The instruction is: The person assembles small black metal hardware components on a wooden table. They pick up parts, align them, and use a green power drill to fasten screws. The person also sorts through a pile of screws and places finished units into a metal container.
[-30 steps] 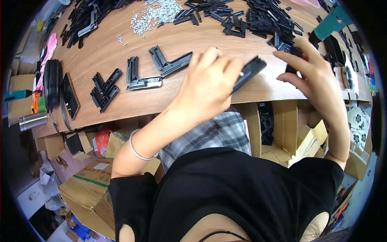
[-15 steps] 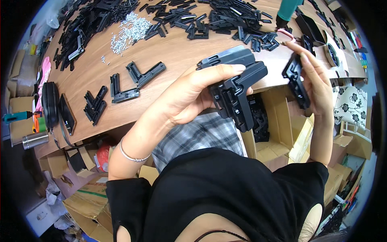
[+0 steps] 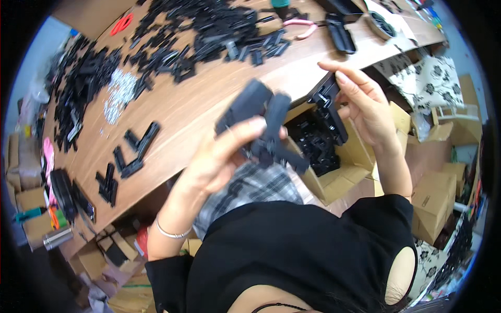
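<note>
My left hand (image 3: 209, 169) is closed round several black pistol-shaped parts (image 3: 277, 117), held together above my lap and blurred by motion. The thumb lies across them; the fingers beneath are mostly hidden. To the right, my right hand (image 3: 370, 107) grips one more black pistol-shaped part (image 3: 330, 117) between thumb and fingers. That part hangs over an open cardboard box (image 3: 342, 183) below the table's edge. Dark parts (image 3: 311, 143) lie in the box.
On the wooden table (image 3: 177, 112) lie large heaps of black parts (image 3: 219, 26) and a pile of small silver screws (image 3: 120, 94). Several pistol-shaped pieces (image 3: 136, 151) rest near the front edge. Pink-handled pliers (image 3: 305, 28), a tape roll (image 3: 381, 25) and a black case (image 3: 62, 190) are also there.
The view has turned, shifting the table. My right hand has brought its part over the box. The parts in my left hand have tilted and moved away from the right hand's part.
</note>
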A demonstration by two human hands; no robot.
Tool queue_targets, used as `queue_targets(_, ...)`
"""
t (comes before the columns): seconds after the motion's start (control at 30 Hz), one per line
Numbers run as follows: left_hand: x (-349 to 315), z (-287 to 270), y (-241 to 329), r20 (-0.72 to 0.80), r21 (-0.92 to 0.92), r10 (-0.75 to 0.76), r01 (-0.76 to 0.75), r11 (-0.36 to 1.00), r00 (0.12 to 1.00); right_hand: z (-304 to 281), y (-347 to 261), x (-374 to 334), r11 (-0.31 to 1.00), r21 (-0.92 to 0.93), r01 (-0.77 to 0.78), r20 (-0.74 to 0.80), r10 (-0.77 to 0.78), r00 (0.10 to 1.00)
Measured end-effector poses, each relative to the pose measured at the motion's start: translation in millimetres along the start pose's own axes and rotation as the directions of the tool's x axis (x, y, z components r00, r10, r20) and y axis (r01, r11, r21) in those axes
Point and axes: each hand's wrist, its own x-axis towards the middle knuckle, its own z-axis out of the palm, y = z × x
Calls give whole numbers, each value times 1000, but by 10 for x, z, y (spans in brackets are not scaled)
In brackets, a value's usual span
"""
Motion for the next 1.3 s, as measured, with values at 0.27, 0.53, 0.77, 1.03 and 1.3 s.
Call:
queue_targets(0.27,1173,666,-978,249,97,-422,411,906,872,-836,-475,357,957,-286,58,-206,-120,971)
queue_targets(0.53,755,212,-692,506,473,-451,201,858,735,-2491,-972,2670,284,-957,-58,-249,-705,664)
queue_targets(0.77,-733,-580,41,91,324,141,-164,932,986,-2488,-796,2915,63,-964,258,75,-867,493)
queue_targets(1.03,-1087,-1235,69,-52,874,861,440,-206,506,143,-48,1559,15,-737,675,284,-901,329)
queue_targets(1.3,-511,-1362,-209,-108,923,866,372,-95,488,1478,366,1430,-94,-549,830,556,-783,279)
